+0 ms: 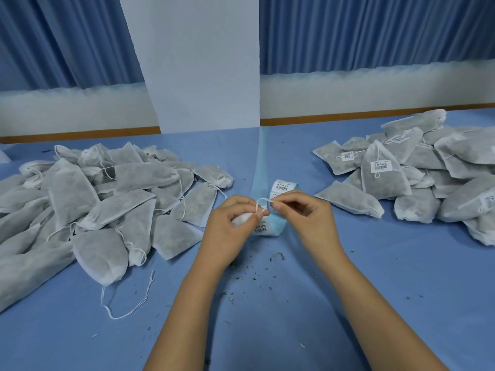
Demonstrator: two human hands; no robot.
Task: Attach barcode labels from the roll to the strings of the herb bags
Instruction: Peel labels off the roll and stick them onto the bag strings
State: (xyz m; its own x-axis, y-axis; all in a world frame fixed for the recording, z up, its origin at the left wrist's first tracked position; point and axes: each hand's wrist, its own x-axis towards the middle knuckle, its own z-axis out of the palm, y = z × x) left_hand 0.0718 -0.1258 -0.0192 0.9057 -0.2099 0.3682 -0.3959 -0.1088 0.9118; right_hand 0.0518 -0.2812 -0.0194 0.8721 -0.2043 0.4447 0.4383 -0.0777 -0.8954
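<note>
I work directly in front of the small roll of white barcode labels on pale blue backing paper (281, 187), which stands on the blue cloth-covered table (361, 285). My left hand (229, 226) is curled round the white gathered neck of a small non-woven herb bag (240, 220), just left of the roll; most of that bag is hidden under my fingers. My right hand (308, 218) sits just right of the roll, with thumb and forefinger pinched narrow on the bag's thin white drawstring (261, 202). The string arches in a small loop between my two hands, in front of the roll's face. A printed label lies at the roll's near edge, touching my left thumb; I cannot tell whether it has been peeled off.

A strip of bare blue backing paper (261, 159) runs from the roll toward the far table edge. Well to the left of the roll lies a heap of grey-white herb bags without labels (107, 199), their strings loose. Well to the right lies another heap of herb bags with barcode labels on their strings (417, 180). Nearer to me than the roll, dry herb crumbs (254, 277) are scattered on the cloth. Near and left of it, a loose white string (128, 306) trails from the left heap's nearest bag.
</note>
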